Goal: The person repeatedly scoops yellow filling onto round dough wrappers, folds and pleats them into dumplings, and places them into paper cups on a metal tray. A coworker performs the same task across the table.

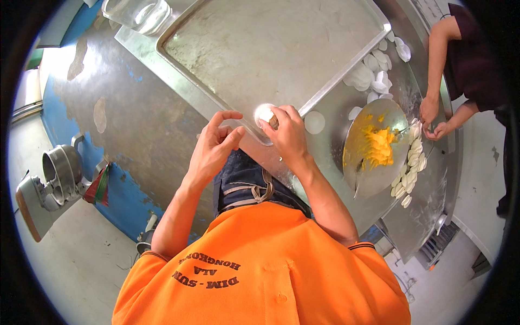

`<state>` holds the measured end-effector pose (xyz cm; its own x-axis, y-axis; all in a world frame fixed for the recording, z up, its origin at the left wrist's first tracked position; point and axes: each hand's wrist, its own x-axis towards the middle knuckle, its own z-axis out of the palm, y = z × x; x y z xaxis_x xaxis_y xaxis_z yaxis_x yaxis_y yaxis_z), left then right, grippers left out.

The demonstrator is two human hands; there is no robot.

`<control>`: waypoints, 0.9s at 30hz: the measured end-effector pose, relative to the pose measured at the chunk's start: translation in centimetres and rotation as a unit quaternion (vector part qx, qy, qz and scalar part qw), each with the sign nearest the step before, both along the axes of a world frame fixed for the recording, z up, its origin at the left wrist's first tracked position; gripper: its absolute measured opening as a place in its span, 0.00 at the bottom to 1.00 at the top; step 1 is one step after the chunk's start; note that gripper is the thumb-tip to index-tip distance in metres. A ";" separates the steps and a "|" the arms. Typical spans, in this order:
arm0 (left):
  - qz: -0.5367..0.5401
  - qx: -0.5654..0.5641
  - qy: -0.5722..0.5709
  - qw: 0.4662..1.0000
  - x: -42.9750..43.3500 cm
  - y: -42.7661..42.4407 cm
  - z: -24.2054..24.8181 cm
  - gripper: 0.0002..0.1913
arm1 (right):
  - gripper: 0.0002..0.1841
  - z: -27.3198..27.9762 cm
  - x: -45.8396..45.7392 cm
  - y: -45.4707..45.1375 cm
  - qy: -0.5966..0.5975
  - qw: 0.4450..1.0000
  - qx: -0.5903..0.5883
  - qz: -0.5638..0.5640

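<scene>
My right hand [286,128] grips a small pale dough piece [273,120] over the near corner of a large metal baking tray [195,83]. A round white paper [265,113] lies under or against the piece; which of the two is hard to tell. To the left, my left hand [221,140] is raised with its fingers curled and apart, holding nothing. Right of my right hand a round white paper [315,122] lies on the metal table. Farther right stands a wide metal bowl [371,178] with yellow-orange filling [378,147] and a utensil in it.
Flat pale dough pieces [411,170] lie in rows right of the bowl. Loose white paper cups [382,83] are scattered by the tray's right edge. A clear container [140,14] stands at the upper left. A co-worker's hands [431,120] are at the right, beside the dough pieces.
</scene>
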<state>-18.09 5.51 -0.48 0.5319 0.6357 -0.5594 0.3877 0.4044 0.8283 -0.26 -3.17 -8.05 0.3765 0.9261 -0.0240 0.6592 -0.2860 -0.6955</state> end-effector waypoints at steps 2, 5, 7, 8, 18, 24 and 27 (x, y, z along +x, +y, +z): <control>-0.004 0.002 0.001 1.000 0.2 -0.1 0.3 0.20 | 0.21 0.3 0.3 0.0 0.002 1.000 -0.003 0.001; -0.012 0.014 0.009 1.000 0.7 -0.4 1.2 0.19 | 0.18 1.5 0.8 -0.5 0.003 0.999 0.050 -0.004; -0.013 0.018 0.009 1.000 1.0 -0.5 1.8 0.18 | 0.15 2.6 1.3 -2.7 0.046 0.992 0.110 -0.027; -0.015 0.019 0.008 1.000 1.2 -0.7 2.0 0.18 | 0.13 3.1 1.6 -4.1 0.071 0.991 0.107 -0.023; -0.103 0.031 -0.010 0.994 6.3 -4.8 2.3 0.16 | 0.07 1.4 1.9 -21.6 0.121 0.983 -0.031 -0.137; -0.202 0.028 -0.012 0.979 9.9 -7.6 3.6 0.17 | 0.12 2.4 0.5 -23.2 0.141 0.959 -0.091 -0.229; -0.229 0.033 -0.010 0.973 11.1 -9.2 4.1 0.17 | 0.10 3.6 0.5 -22.5 0.135 0.966 0.071 -0.207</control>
